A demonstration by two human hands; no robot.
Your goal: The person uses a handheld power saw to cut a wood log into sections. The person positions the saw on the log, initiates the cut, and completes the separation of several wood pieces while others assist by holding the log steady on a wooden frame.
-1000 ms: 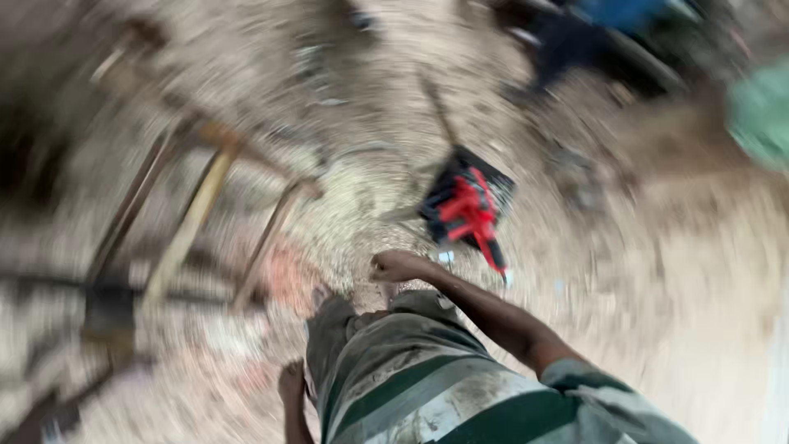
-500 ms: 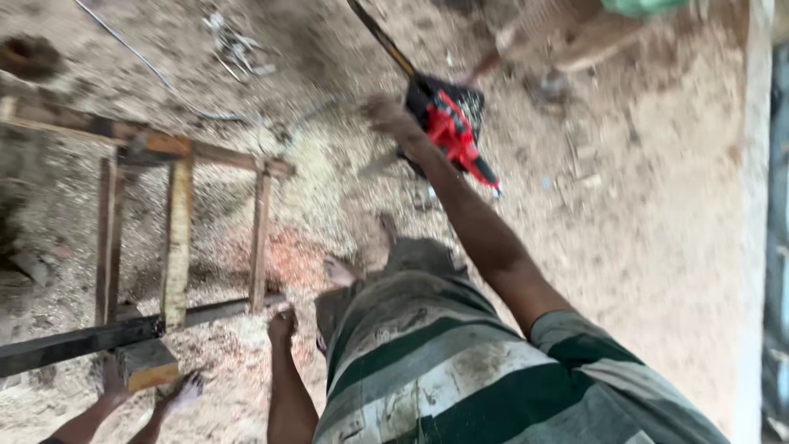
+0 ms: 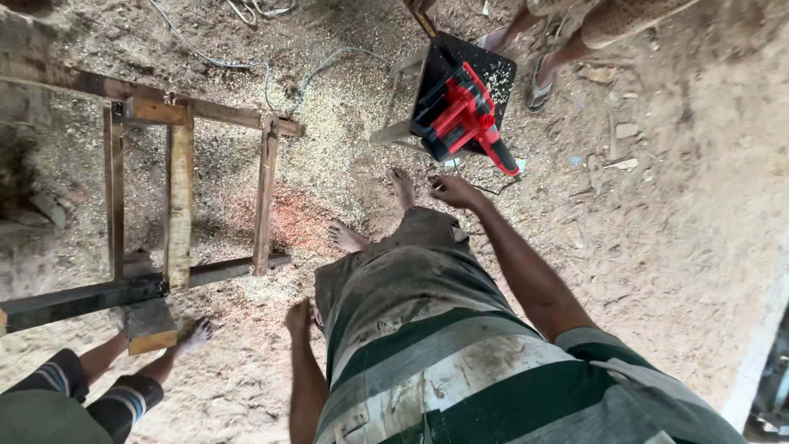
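while the right hand hangs loosely curled and empty just below the red power saw on its dark stool, upper middle | left hand slack, empty, at the thigh | saw not yet grasped | wooden frame at left amid sawdust

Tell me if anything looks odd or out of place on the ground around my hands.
The red power saw lies tilted on a small dark stool just beyond your right hand, partly overhanging the edge. Sawdust is spilled across the ground beside the wooden frame.
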